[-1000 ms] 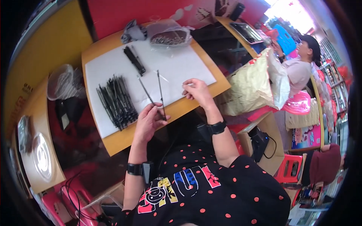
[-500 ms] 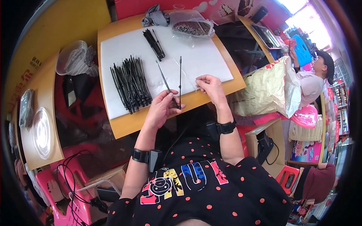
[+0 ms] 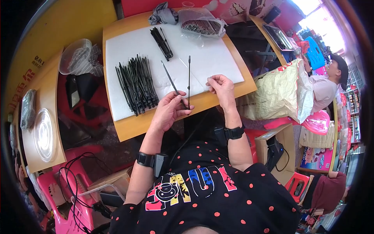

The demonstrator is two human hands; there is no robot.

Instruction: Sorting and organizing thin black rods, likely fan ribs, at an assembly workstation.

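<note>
Between the fingers of my left hand [image 3: 173, 109], closed in front of the near table edge, are two thin black rods. One black rod [image 3: 189, 76] stands nearly upright with a small knob partway along it. The other dark rod [image 3: 169, 76] leans to the left. My right hand [image 3: 222, 87] is pinched to their right, its fingertips over the white sheet. A fine pale strand [image 3: 189, 69] runs down toward those fingertips; whether they grip it I cannot tell. A large bundle of similar black rods [image 3: 136, 84] lies left of my left hand. A smaller bundle [image 3: 161, 43] lies farther back.
The white sheet [image 3: 230, 58] covers most of the wooden table [image 3: 247, 80]. At its back lie a grey cloth [image 3: 163, 15] and a clear bag of dark pieces [image 3: 200, 26]. A big woven sack [image 3: 272, 91] stands right, beside another person [image 3: 325, 84]. Pink chairs [image 3: 72, 195] stand lower left.
My right hand has shifted slightly right and up, still pinched. My left hand keeps hold of the two rods, which have barely moved. The whole view has shifted a little.
</note>
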